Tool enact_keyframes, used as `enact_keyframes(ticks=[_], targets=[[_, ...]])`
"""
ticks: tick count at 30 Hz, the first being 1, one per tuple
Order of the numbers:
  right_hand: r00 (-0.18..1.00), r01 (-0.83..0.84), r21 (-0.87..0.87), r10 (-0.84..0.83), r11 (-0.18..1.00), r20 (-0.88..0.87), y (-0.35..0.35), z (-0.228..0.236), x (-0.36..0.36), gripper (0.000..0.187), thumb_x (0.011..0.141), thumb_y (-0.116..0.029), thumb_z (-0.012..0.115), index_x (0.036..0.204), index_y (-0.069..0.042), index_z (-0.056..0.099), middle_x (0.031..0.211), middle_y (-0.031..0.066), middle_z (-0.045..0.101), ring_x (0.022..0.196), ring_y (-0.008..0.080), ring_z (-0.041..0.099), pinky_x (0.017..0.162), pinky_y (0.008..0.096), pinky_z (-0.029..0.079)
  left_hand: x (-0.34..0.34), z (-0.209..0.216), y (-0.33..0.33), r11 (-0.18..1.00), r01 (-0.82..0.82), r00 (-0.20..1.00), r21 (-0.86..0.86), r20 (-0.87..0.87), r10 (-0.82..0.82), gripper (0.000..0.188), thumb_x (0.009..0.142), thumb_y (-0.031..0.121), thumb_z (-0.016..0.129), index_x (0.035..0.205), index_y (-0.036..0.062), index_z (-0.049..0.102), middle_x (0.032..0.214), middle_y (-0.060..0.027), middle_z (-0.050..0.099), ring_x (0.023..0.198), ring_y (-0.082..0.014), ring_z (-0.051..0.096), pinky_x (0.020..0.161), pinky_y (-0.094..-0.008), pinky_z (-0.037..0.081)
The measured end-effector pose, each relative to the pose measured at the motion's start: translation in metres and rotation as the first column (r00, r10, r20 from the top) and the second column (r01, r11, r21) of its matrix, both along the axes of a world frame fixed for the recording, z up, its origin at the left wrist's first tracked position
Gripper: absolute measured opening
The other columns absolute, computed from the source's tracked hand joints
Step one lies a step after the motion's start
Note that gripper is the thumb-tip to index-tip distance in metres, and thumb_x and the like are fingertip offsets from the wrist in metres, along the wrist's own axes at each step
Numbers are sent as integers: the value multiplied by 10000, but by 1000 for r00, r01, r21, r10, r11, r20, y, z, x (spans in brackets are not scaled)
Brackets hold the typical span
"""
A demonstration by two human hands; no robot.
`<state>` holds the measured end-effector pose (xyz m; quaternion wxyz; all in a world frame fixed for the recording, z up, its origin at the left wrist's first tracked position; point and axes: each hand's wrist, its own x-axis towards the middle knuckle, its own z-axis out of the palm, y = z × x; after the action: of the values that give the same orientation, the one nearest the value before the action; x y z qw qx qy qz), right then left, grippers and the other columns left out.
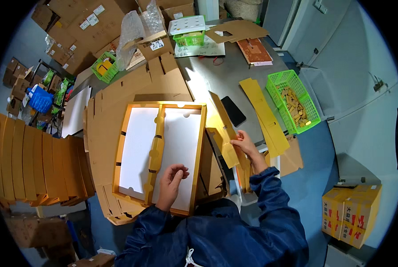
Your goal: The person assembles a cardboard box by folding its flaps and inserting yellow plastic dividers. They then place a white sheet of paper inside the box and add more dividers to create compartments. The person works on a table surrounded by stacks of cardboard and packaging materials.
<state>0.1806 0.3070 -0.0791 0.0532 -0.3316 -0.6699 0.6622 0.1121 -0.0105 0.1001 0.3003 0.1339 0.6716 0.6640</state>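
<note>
A shallow yellow cardboard tray [203, 147] with white panels [139, 147] inside lies in front of me. A notched yellow divider [155, 153] runs lengthwise through it. Above the right-hand panel hovers my left hand [170, 182], fingers loosely curled together, with nothing visible in them. My right hand [247, 144] pinches a long folded yellow cardboard strip [225, 127], held tilted just right of the tray. Below that hand, more yellow strips [244, 178] stand in a white container, partly hidden by my forearm.
Flat yellow strips [265, 118] and a black phone [233, 111] lie on the grey table. A green basket [272, 84] of small yellowish pieces stands at right. Brown cardboard [105, 133] lies under the tray. Stacked yellow trays [34, 160] stand at left, taped cartons [352, 213] at lower right.
</note>
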Motion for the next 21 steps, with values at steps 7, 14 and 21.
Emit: enact_keyframes(ticks=[7,14,21], targets=[[895,-202,844,443,497,-47,-73,197,66,764,636,-195,727,1295,3,395,1249,214,440,1150,382,422,989,446,338,-10,36,27,942,-92,966,323,257,6,327,992,245,410,1206,2,448,1071,-124,574,966,-219,609,843,-371,514],[907,-134,948,422,287,1,-162,248,52,1019,569,-381,830,1320,84,322,1318,254,392,1215,403,392,1037,481,306,4,12,-9,966,-46,958,253,285,-29,275,989,221,429,1173,33,509,1081,-102,622,943,-201,635,828,-365,524],[881,-240,883,473,403,23,-225,213,28,707,627,-300,801,1154,20,454,958,175,595,866,327,591,741,393,483,27,-7,-69,919,-53,950,391,302,-74,280,946,175,536,1214,91,547,1179,-57,594,1085,-193,568,958,-378,445]])
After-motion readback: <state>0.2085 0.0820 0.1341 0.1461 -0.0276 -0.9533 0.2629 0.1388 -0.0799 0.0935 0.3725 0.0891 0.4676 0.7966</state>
